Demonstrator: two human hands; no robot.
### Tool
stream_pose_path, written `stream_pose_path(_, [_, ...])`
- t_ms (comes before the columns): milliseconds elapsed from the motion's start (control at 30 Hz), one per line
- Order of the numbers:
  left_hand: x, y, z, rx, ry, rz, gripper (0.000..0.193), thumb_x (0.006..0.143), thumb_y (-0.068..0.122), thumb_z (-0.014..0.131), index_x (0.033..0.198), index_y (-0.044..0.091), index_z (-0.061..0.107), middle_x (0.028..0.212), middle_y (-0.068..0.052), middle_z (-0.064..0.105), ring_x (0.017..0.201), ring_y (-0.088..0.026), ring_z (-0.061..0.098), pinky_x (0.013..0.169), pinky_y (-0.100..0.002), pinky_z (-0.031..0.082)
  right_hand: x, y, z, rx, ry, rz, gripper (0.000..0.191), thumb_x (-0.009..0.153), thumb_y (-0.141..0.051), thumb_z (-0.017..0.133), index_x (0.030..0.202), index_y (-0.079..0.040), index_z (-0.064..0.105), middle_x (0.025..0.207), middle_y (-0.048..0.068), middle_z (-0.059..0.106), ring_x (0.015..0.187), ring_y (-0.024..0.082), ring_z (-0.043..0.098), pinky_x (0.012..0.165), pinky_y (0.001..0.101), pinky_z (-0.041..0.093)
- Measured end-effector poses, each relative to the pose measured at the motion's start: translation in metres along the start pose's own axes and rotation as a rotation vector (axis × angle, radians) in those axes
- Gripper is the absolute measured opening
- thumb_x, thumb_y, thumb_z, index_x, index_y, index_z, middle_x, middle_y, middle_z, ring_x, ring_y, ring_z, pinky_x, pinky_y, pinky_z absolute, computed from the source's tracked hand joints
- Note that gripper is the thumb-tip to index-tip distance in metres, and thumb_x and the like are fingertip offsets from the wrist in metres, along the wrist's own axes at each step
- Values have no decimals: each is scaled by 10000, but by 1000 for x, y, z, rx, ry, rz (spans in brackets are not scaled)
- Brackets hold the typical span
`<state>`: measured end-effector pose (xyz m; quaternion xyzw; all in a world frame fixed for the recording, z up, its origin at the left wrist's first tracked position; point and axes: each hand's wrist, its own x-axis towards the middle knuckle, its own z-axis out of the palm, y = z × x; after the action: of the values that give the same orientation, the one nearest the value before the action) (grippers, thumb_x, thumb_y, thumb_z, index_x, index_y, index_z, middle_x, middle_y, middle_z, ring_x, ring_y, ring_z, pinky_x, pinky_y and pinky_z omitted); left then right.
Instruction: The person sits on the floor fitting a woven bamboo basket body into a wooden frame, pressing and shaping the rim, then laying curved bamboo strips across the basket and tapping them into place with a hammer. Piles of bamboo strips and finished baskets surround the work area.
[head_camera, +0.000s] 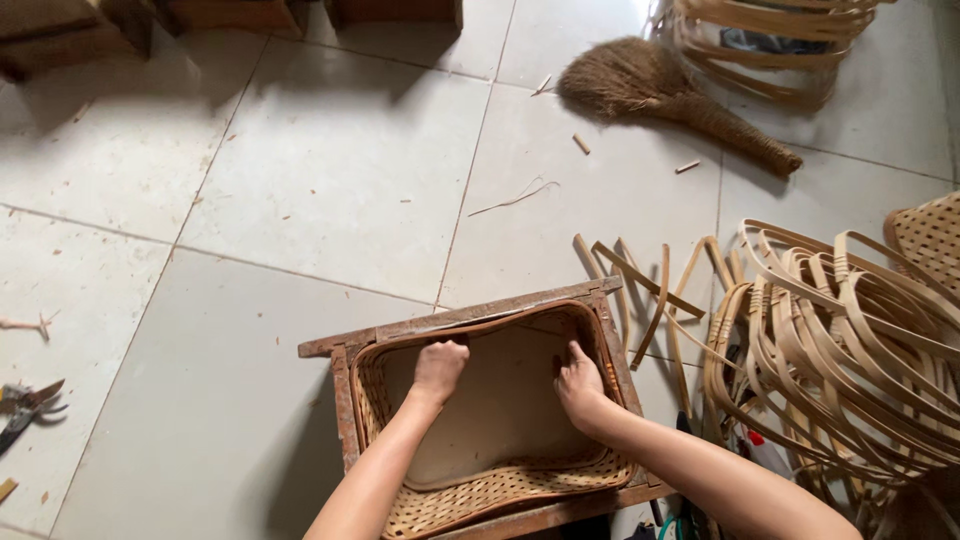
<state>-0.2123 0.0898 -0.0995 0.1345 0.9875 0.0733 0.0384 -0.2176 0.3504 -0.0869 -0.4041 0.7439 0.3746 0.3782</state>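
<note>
Both your hands are down inside the woven basket (500, 490), which sits in a rusty rectangular frame (345, 345) on the tiled floor (300, 180). Your left hand (440, 368) is fisted, knuckles pressed on the flat board (500, 420) lining the basket bottom, near the far left corner. Your right hand (580, 385) has fingers curled and pushed against the far right inner wall, just under the bent rim strip (470, 322); whether it pinches anything, can't tell.

Judging from this, you're seating the board and rim into the frame. Keep pressure even on both sides so the board doesn't tilt, and keep fingertips off the frame edge, it looks rough. Press the corners flush before moving along the wall.

The basket is directly under both hands, touching them, close in front of your body. A pile of bent cane strips (840, 340) lies just right of the frame, loose strips (650, 285) between. A broom (660, 90) lies well beyond, shears (25, 405) far left.
</note>
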Motion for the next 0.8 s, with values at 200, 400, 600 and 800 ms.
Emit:
stream_pose_path(200, [-21,3,5,36,421,64,123,848,35,672,746,92,709,671,-84,693,542,-175,676,417,-292,500,5,-64,2,742,293,-534,346,904,-139,641,1242,-63,656,941,229,706,895,423,697,827,553,572])
stream_pose_path(400, [-110,37,42,198,-797,20,248,1057,133,554,945,76,767,831,-90,767,716,-92,701,594,-267,536,5,-92,-3,658,435,-594,196,940,-70,590,1065,-9,728,916,217,730,861,376,732,780,472,598])
stream_pose_path(600, [-147,34,41,324,-1028,1,366,1055,320,586,1281,58,705,1272,-128,713,1185,-264,671,1154,-502,352,11,-85,-6,860,348,-610,336,869,58,557,1171,-32,674,945,205,729,835,360,737,786,473,592])
stream_pose_path(800, [-141,37,28,389,-1062,25,410,1060,324,568,1356,60,672,1361,-127,668,1248,-283,637,1141,-502,352,14,-90,-9,602,328,-625,240,846,28,585,1048,15,714,942,213,740,878,339,735,787,443,609])
